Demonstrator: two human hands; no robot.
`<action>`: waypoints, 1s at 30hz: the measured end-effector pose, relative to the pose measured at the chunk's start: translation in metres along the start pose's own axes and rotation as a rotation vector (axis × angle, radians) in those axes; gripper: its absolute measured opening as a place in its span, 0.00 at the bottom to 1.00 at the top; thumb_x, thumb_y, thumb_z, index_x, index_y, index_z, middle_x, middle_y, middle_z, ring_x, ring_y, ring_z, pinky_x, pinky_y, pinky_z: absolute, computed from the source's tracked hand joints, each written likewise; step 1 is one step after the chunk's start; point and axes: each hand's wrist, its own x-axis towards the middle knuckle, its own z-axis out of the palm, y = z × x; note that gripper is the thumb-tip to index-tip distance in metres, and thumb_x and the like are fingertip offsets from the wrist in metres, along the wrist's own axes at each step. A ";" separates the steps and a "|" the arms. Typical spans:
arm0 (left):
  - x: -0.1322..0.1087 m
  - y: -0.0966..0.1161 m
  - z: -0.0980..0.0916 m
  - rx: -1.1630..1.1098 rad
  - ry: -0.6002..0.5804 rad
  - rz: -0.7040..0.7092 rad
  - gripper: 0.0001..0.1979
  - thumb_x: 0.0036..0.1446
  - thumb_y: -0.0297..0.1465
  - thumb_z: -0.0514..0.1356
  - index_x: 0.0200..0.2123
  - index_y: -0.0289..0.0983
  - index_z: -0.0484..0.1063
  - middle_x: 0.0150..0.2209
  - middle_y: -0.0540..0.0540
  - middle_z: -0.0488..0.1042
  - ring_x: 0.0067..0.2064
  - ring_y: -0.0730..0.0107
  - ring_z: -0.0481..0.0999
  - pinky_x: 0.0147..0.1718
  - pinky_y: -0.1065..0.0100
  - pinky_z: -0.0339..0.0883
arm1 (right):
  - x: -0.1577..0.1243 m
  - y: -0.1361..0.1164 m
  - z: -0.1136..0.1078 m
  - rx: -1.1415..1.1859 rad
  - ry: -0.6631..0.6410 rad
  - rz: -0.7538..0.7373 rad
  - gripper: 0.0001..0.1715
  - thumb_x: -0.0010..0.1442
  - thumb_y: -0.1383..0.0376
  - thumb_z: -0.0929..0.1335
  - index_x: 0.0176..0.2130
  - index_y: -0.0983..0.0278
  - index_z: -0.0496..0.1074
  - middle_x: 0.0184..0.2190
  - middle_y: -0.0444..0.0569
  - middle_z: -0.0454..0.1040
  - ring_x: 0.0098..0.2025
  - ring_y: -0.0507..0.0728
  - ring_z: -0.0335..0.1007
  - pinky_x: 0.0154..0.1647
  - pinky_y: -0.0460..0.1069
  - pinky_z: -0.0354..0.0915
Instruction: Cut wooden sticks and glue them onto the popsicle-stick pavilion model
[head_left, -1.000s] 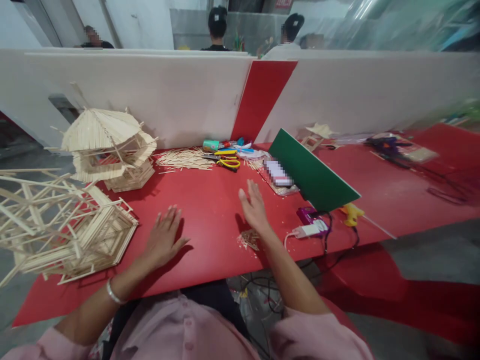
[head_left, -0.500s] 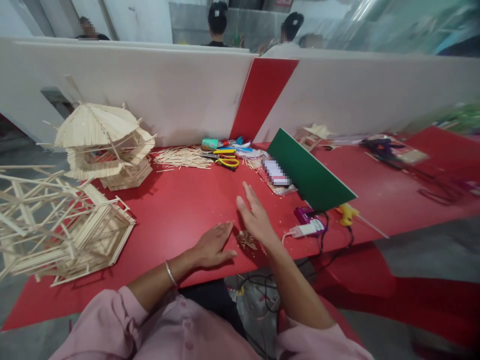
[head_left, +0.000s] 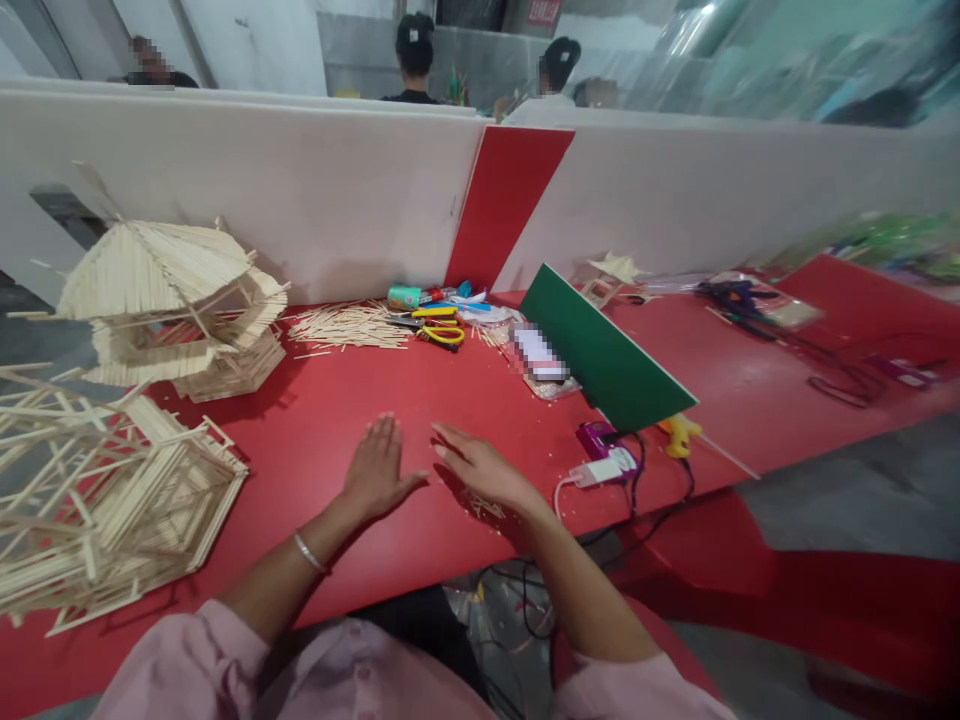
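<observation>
My left hand is over the red table, palm down, fingers stretched forward and thumb out to the right. Facing it, my right hand has its fingers extended toward the left, a small gap from the left thumb. Neither hand holds anything. Beside and partly beneath the right hand lies a small heap of short wooden stick scraps, with crumbs scattered round it. Further back are a pile of thin wooden sticks and yellow-handled scissors.
Two stick-built models, a roofed pavilion and an open framework, stand at left. A green board leans near a phone. A power strip and yellow glue gun lie right. White partition behind; people beyond.
My left hand has moved left and forward and turned its fingers forward. My right hand has swung its fingers leftward and lowered beside the scraps. The view has shifted slightly right.
</observation>
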 end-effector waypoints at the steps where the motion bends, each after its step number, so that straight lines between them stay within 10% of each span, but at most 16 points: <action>1: 0.009 0.016 0.006 -0.044 -0.029 0.048 0.50 0.61 0.58 0.51 0.71 0.26 0.49 0.72 0.24 0.49 0.74 0.40 0.47 0.70 0.42 0.43 | 0.009 -0.002 0.003 -0.036 -0.023 -0.006 0.32 0.70 0.56 0.59 0.68 0.66 0.64 0.68 0.57 0.63 0.70 0.61 0.59 0.70 0.59 0.55; 5: 0.041 0.064 0.021 -0.198 -0.087 0.167 0.51 0.59 0.56 0.56 0.72 0.26 0.48 0.72 0.25 0.51 0.73 0.40 0.49 0.71 0.43 0.42 | 0.033 -0.012 -0.003 -0.318 -0.054 0.095 0.33 0.69 0.65 0.56 0.69 0.72 0.60 0.65 0.65 0.67 0.65 0.63 0.67 0.66 0.57 0.61; 13: 0.055 0.091 0.018 -0.354 -0.181 0.462 0.56 0.59 0.63 0.48 0.73 0.26 0.38 0.74 0.26 0.43 0.75 0.44 0.44 0.71 0.46 0.41 | 0.043 -0.001 -0.062 -0.666 -0.156 0.328 0.25 0.69 0.65 0.57 0.55 0.69 0.75 0.52 0.65 0.78 0.55 0.66 0.76 0.51 0.54 0.68; 21: 0.028 0.116 0.023 -0.469 -0.274 0.702 0.54 0.59 0.64 0.48 0.73 0.27 0.45 0.72 0.27 0.51 0.73 0.44 0.53 0.69 0.49 0.50 | 0.037 0.008 -0.045 -0.699 -0.115 0.367 0.23 0.66 0.67 0.59 0.49 0.73 0.79 0.50 0.72 0.78 0.55 0.71 0.75 0.53 0.58 0.67; 30: 0.035 0.049 -0.013 -0.232 -0.103 0.151 0.42 0.68 0.55 0.39 0.71 0.31 0.55 0.72 0.31 0.53 0.74 0.49 0.49 0.71 0.42 0.38 | 0.024 0.014 -0.034 -0.433 -0.038 0.171 0.26 0.70 0.63 0.57 0.58 0.68 0.73 0.60 0.62 0.73 0.61 0.62 0.71 0.60 0.52 0.63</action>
